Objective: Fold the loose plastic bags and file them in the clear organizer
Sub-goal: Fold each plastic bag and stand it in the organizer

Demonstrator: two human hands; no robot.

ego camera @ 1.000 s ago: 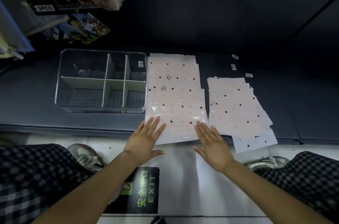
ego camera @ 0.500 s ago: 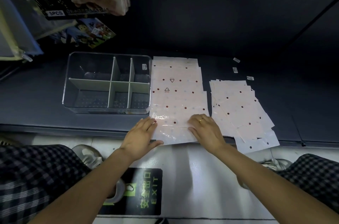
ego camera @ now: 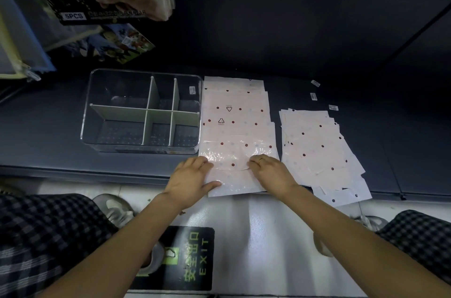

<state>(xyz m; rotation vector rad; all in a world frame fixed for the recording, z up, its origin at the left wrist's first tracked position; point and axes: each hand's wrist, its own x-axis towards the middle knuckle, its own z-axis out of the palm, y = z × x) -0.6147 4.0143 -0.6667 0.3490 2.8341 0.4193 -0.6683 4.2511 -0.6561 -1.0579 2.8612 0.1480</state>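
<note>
Presently: left hand (ego camera: 192, 175) and right hand (ego camera: 271, 170), fingers seemingly curled, pinching dotted bag (ego camera: 238, 151) right of clear organizer (ego camera: 142, 112).

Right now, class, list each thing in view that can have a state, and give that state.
clear organizer: upright, compartments empty.
near bag: flat, unfolded, near edge overhanging the shelf.
side pile of bags: loose, unfolded, fanned out.
left hand: fingers curled on the near bag.
right hand: fingers curled on the near bag.

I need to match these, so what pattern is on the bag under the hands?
Pale pink bag with scattered dark red and faint grey dots, seen in the head view.
</note>
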